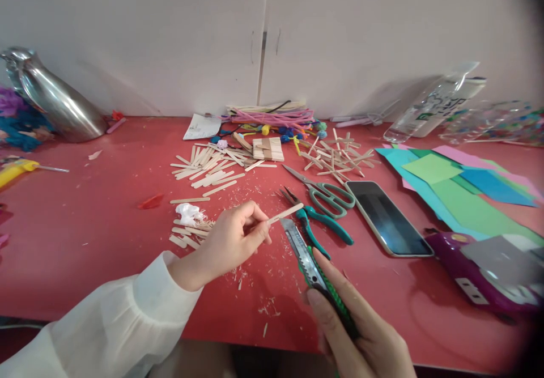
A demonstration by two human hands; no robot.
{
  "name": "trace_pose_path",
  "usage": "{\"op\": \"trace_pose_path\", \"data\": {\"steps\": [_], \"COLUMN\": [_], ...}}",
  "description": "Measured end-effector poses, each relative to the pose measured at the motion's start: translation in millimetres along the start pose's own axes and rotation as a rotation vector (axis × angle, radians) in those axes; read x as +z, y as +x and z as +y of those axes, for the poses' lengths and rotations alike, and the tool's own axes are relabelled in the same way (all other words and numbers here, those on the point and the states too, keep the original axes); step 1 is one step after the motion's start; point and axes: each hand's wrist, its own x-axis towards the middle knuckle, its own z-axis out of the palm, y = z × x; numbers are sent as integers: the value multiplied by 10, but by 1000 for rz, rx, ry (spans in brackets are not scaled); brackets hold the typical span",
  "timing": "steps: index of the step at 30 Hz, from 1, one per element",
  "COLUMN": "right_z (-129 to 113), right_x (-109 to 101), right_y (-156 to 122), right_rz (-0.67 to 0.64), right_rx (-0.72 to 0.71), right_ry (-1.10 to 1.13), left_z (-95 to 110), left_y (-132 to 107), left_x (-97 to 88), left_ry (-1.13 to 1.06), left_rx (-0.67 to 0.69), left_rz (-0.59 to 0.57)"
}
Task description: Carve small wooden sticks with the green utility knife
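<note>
Between the thumb and fingers of my left hand is one end of a wooden craft stick, its free end pointing right. My right hand is wrapped round a green utility knife. The knife's blade is out, and its tip lies close to the stick; I cannot tell whether they touch. Just beyond the blade are teal-handled pliers and green-handled scissors. Left of my left hand, a crumpled white piece rests by several more craft sticks.
Loose craft sticks and a pile of crossed sticks lie farther back on the red table, with wood shavings nearer. A phone, coloured paper and a purple device are right. A steel jug stands left, a bottle back right.
</note>
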Motion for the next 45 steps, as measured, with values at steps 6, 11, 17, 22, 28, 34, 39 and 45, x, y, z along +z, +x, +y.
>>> {"op": "trace_pose_path", "data": {"steps": [6, 11, 17, 22, 28, 34, 39, 45], "right_z": [-8, -17, -41, -82, -86, -93, -99, -130], "right_x": [6, -10, 4, 58, 69, 68, 60, 91], "right_y": [-25, -2, 9, -37, -49, -45, -46, -58], "right_rz": [-26, -47, -138, -68, -32, -34, -29, -32], "right_rx": [88, 164, 239, 234, 265, 284, 286, 286], "right_ry": [56, 162, 260, 269, 301, 327, 313, 302], "left_z": [8, -25, -35, -31, -41, -25, -35, -49], "left_y": [-7, -18, -35, -30, -27, -27, -29, -44], "left_x": [16, 24, 28, 34, 24, 21, 32, 35], "left_ry": [-14, 36, 175, 169, 94, 99, 157, 278], "left_rx": [13, 41, 124, 113, 75, 73, 106, 229], "left_rz": [14, 34, 73, 86, 68, 69, 92, 168]}}
